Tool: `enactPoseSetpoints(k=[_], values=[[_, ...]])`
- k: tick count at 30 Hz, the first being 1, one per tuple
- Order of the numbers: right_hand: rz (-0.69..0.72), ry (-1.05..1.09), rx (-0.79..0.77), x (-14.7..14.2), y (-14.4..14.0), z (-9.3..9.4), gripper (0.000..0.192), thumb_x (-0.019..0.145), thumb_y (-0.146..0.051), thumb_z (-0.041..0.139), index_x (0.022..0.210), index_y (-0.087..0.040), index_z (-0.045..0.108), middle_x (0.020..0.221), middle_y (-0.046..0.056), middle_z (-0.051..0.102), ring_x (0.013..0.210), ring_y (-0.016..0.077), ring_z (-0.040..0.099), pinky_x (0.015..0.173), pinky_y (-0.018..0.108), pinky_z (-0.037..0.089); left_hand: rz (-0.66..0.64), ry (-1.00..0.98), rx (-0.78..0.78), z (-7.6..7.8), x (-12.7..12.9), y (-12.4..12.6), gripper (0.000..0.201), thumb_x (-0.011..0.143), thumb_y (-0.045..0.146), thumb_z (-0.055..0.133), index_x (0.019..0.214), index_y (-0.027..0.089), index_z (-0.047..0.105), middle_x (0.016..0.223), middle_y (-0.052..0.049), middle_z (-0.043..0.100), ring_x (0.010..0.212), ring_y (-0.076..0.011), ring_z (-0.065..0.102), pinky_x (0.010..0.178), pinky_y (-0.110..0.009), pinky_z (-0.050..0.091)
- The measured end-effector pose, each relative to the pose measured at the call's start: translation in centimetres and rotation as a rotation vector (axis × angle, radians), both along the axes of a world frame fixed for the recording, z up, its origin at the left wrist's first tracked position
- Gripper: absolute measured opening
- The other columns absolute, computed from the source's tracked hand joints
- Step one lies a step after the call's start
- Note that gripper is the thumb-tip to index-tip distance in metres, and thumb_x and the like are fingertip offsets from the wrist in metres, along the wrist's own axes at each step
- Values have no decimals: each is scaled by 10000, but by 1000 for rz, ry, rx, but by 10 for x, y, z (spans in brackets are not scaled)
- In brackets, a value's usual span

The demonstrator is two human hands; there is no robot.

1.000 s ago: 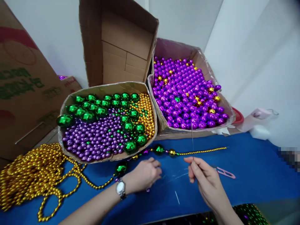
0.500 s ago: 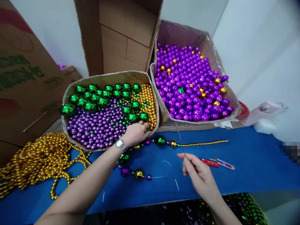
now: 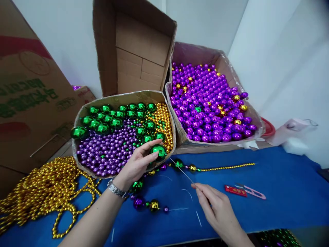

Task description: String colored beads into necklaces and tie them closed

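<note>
Needle [image 3: 182, 170], thin, long, metal: pinched in right hand [image 3: 216, 209] grip, long axis diagonal, tip pointing up-left at large shiny green bead [image 3: 158, 151]. Left hand [image 3: 136, 164] grip closed on that bead at front rim of cardboard box [image 3: 123, 97] of mixed beads, above blue desk [image 3: 282, 192].

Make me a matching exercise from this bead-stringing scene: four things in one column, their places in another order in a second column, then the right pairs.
Things:
1. large green bead
2. needle
3. gold bead strands
4. red clip

Places:
A. heaped on the blue table at far left
B. pinched in the right hand
C. held by the left hand
D. lying on the table right of both hands

Pairs: 1-C, 2-B, 3-A, 4-D
</note>
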State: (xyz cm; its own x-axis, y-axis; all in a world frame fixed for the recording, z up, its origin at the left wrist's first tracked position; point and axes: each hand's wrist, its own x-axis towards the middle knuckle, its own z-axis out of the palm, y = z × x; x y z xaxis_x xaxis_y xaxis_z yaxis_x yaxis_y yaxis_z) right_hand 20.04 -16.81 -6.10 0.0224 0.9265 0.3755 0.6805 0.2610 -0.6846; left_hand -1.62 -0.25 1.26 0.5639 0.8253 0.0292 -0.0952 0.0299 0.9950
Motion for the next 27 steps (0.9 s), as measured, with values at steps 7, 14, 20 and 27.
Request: enactPoseSetpoints(k=[7,14,20,27], values=[[-17,-70,-7,-1,0,1,242,938,-190,423,1090,-203,610,956,61,694,863,194,654,753,316,526,-15,-32,-3,1,0,-6,417,823,227,625,1227,206,521,1257,-89,544,998,-173,563,856,-268,456],[-27,-85,16,0,1,3,239,938,-190,431,1091,-192,615,951,69,695,872,193,653,751,311,529,-12,-44,-31,-1,-2,-8,377,794,230,663,1160,202,576,1158,-79,589,924,-163,589,781,-250,495],[30,-73,46,-12,-1,2,236,931,-169,435,1094,-198,603,928,56,694,834,178,658,756,298,528,160,-393,-369,-1,11,-12,210,849,333,586,1004,192,601,934,-49,646,902,-211,630,850,-465,519],[26,-90,55,-17,-4,-4,232,926,-168,426,1079,-206,596,877,48,692,793,182,666,732,290,537,274,-511,-530,-4,28,-26,277,855,345,577,1054,154,603,1079,-100,648,994,-271,632,877,-425,532]])
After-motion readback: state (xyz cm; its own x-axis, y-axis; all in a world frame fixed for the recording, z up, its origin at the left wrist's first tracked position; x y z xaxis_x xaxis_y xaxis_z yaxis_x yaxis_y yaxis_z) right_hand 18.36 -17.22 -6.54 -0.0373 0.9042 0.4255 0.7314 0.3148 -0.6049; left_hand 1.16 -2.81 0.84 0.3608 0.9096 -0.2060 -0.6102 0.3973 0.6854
